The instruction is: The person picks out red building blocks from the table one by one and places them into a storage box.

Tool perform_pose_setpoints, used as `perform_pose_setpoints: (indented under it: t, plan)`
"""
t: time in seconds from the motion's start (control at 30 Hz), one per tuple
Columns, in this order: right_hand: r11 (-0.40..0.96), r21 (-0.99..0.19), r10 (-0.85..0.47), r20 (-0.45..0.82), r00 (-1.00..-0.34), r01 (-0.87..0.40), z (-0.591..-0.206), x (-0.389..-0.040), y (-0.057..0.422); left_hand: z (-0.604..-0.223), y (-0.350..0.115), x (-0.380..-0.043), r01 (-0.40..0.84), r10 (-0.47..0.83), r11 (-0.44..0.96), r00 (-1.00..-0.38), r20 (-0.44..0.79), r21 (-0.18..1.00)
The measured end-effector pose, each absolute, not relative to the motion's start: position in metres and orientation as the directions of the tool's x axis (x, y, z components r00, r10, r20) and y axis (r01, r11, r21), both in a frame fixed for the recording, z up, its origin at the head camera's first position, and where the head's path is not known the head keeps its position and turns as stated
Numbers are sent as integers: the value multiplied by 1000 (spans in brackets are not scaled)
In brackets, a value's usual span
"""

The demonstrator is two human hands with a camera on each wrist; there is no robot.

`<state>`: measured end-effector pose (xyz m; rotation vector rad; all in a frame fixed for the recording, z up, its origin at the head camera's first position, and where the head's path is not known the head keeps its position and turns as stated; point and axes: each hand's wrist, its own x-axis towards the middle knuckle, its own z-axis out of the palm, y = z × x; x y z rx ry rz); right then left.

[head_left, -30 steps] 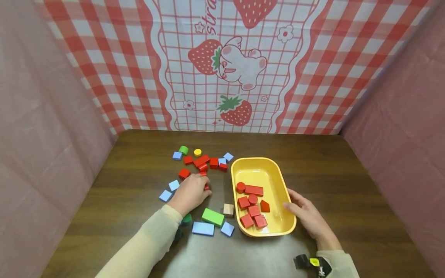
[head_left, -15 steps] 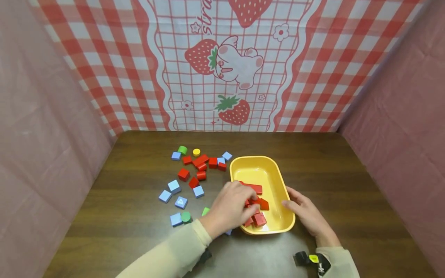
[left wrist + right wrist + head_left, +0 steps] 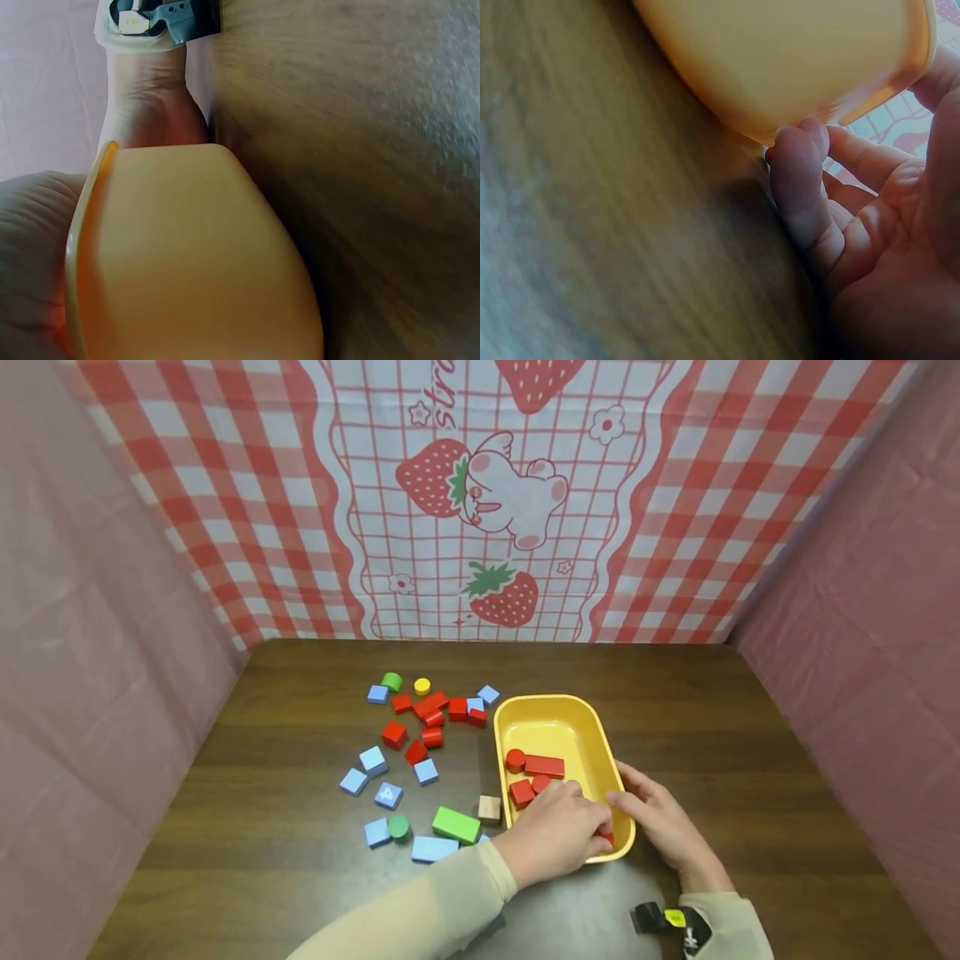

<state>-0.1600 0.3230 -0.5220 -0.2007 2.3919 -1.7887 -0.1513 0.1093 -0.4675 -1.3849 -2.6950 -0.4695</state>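
Head view: the yellow tray (image 3: pixel 562 727) points lengthwise away, slightly leftward; left hand (image 3: pixel 558 831) pinches a red block (image 3: pixel 610 840), right hand (image 3: pixel 662 822) grips the tray.

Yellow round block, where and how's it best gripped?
Probably by its curved left and right sides, from above: the yellow round block lies flat, table shows beside both, and a long red block sits close on the near side.

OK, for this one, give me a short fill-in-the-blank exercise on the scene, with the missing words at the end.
1. The visible blocks in the yellow tray are all ____.
2. The hand holding the tray at its rim is the person's ____ one.
3. The long block closest to the long green block is ____.
4. The fruits printed on the cloth are ____.

Missing words: red; right; blue; strawberries.
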Motion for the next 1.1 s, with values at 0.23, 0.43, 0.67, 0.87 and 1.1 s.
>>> perform_pose_setpoints:
  t: [0.23,0.43,0.67,0.87,1.1]
  plan:
    - [265,-964,-198,-45,-979,-9,-521,-160,321,-462,81,-155,803,744,546,-596,303,238]
    - [313,-949,-172,-96,-980,38,-520,-161,319,-458,14,-178,584,456,763,-790,410,276]
    - [295,-954,-171,-101,-980,47,-520,-160,321,-481,-48,-206,149,47,863,-975,217,482]
    - [286,-957,-182,-94,-979,38,-519,-160,322,-489,-54,-214,71,-24,826,-987,161,559]
    - [302,-952,-174,-101,-980,44,-520,-159,321,-490,-57,-215,29,-47,812,-992,115,583]
